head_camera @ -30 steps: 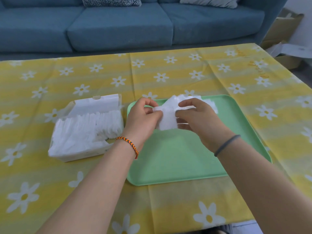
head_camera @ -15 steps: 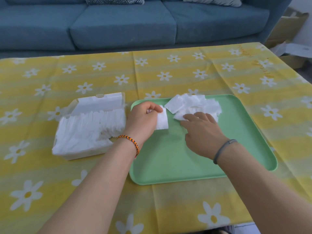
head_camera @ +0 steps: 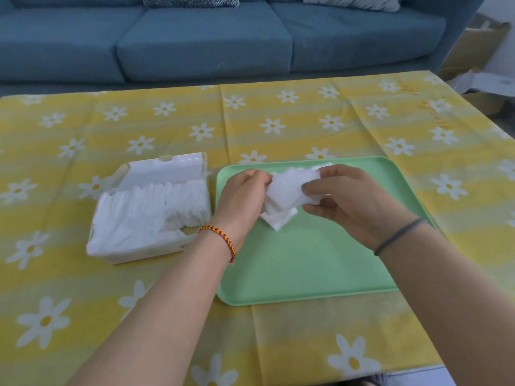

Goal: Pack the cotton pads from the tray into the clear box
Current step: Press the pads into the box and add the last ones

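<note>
Head view: both hands are working at the tray's [head_camera: 306, 274] twelve o'clock end. The left hand [head_camera: 242, 195] is pinching a bunch of cotton pads [head_camera: 289, 188] at its nine o'clock edge, while the right hand [head_camera: 345, 199], at three o'clock, is clamping it between thumb and curled fingers, likely squaring the stack for the clear box [head_camera: 150, 210], nearly full, at nine o'clock. Half a second earlier, the right hand was lying flat on the loose pile.

This is a home living room. A blue sofa [head_camera: 206, 37] with patterned and pale cushions [head_camera: 189, 0] fills the top of the frame, behind a table under a yellow daisy-print tablecloth [head_camera: 278, 115]. Opened cardboard boxes [head_camera: 479, 59] sit at the upper right.
</note>
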A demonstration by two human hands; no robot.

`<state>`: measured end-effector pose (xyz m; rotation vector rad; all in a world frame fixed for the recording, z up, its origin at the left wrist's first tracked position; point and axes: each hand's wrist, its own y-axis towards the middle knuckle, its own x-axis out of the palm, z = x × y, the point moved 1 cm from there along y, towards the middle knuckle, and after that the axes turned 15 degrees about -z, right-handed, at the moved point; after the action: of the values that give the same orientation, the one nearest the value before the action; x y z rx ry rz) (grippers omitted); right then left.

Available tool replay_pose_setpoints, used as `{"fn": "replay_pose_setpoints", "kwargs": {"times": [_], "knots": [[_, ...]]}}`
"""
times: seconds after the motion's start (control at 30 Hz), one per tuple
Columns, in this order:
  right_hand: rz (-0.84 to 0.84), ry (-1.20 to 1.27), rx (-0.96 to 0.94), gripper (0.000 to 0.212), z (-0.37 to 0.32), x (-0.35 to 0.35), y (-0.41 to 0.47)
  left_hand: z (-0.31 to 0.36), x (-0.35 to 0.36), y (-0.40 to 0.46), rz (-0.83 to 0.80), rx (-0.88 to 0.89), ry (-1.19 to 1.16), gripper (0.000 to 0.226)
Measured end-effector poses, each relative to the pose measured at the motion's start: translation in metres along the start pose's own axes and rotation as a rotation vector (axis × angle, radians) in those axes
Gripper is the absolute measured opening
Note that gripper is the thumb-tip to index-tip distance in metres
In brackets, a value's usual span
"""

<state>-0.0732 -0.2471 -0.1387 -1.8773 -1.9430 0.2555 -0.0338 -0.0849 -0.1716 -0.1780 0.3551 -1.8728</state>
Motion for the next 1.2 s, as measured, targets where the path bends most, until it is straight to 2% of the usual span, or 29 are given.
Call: {"fn": "replay_pose_setpoints", "kwargs": {"times": [0.23,0.4,0.53,0.77,0.9,0.97,1.07,1.2], "knots": [[0.021,-0.107,-0.021,0.027,-0.003,0.0,-0.002,0.0,0.001,-0.002,-0.008,0.053,0.116,0.013],[0.054,-0.124,-0.064,0.025,-0.002,0.0,0.0,-0.002,-0.001,-0.003,-0.047,0.085,0.267,0.028],[0.119,-0.156,-0.09,0.023,-0.002,-0.002,0.003,-0.004,-0.002,-0.003,-0.043,0.115,0.36,0.031],[0.231,-0.087,-0.125,0.026,-0.004,-0.01,0.005,-0.005,-0.005,-0.001,-0.025,0.161,0.335,0.035],[0.352,-0.048,-0.163,0.024,-0.012,-0.019,0.001,-0.004,-0.005,0.0,-0.02,0.176,0.264,0.033],[0.277,0.106,-0.164,0.018,-0.017,-0.022,-0.002,-0.003,-0.006,0.0,-0.024,0.174,0.255,0.031],[0.064,0.358,-0.101,0.013,-0.019,-0.017,-0.006,-0.003,-0.008,0.0,-0.027,0.19,0.23,0.03],[-0.126,0.273,0.024,0.032,-0.009,-0.008,-0.004,-0.002,-0.008,0.0,-0.022,0.207,0.196,0.028]]}}
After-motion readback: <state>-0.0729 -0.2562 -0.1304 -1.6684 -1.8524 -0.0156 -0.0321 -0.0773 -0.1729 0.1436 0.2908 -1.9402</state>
